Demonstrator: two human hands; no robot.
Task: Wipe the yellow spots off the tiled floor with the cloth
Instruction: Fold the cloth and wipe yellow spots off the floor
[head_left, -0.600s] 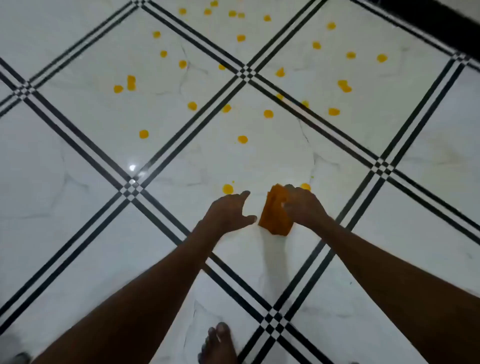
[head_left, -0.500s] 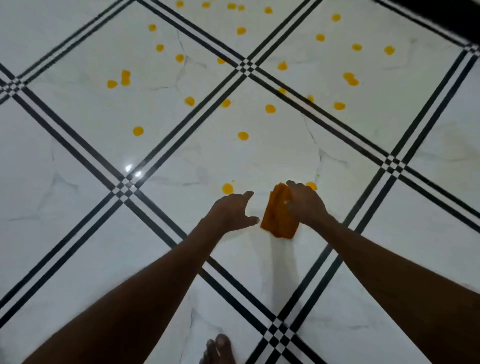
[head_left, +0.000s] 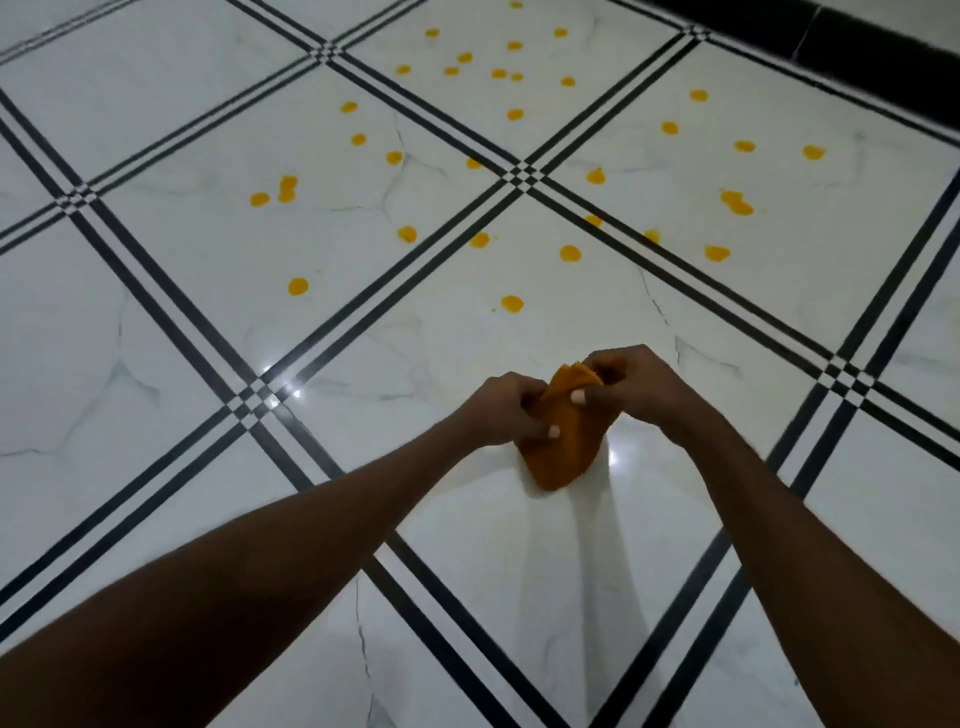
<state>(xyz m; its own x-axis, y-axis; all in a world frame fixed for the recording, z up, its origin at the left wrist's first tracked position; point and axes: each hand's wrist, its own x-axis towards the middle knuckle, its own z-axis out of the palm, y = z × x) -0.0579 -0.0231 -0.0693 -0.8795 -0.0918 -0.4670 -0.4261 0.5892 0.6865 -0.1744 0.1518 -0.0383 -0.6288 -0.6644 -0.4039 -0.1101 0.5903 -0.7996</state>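
Observation:
An orange cloth (head_left: 563, 447) is bunched up low over the white tiled floor (head_left: 156, 312), held between both hands. My left hand (head_left: 506, 413) grips its left side with the thumb on the fabric. My right hand (head_left: 631, 387) pinches its top edge from the right. Several yellow spots lie on the tiles beyond the hands; the nearest yellow spot (head_left: 511, 304) is just ahead of the cloth, with another yellow spot (head_left: 298, 286) to the left. Whether the cloth's lower end touches the floor is unclear.
Black double lines (head_left: 332, 322) cross the glossy white tiles in a diagonal grid. A dark skirting strip (head_left: 857, 47) runs along the far right edge. More yellow spots cluster at the top centre (head_left: 498, 73) and right (head_left: 736, 203).
My left hand, open beside the cloth before, has closed on it. Both hands now hold it, more bunched. The two yellow spots nearest the hands no longer show. The view has tilted forward.

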